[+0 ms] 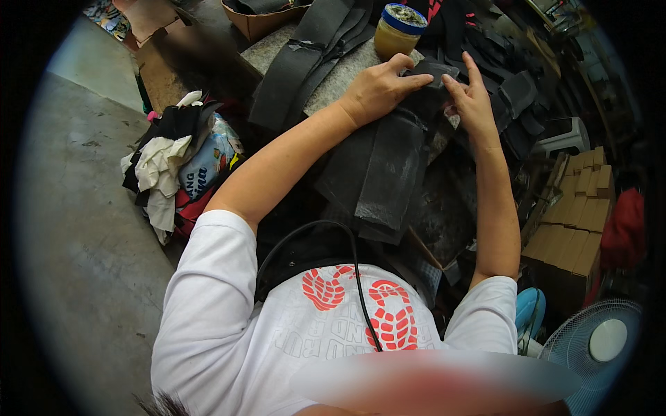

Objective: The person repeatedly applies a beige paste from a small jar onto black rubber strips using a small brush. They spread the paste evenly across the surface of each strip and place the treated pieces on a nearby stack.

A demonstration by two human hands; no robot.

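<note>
Between my hands is a small dark grey piece of sheet material (438,71), at the upper right of a work surface. The fingers and thumb of my left hand (380,90) are closed on its left edge. My right hand (475,107) is at its right edge, thumb near the piece, index finger stretched out and apart from the thumb; its other fingers are partly hidden. Just below lies a stack of black flat strips (392,177), sloping toward me. A blue-rimmed jar (399,33) with yellowish contents stands right behind my left hand.
Long black strips (290,80) lie on a speckled grey board (340,87) to the left. More dark pieces (517,97) are heaped at right. A cloth pile (163,163) sits at left, stacked brown boxes (572,215) and a fan (596,353) at right. A black cable (355,277) crosses my shirt.
</note>
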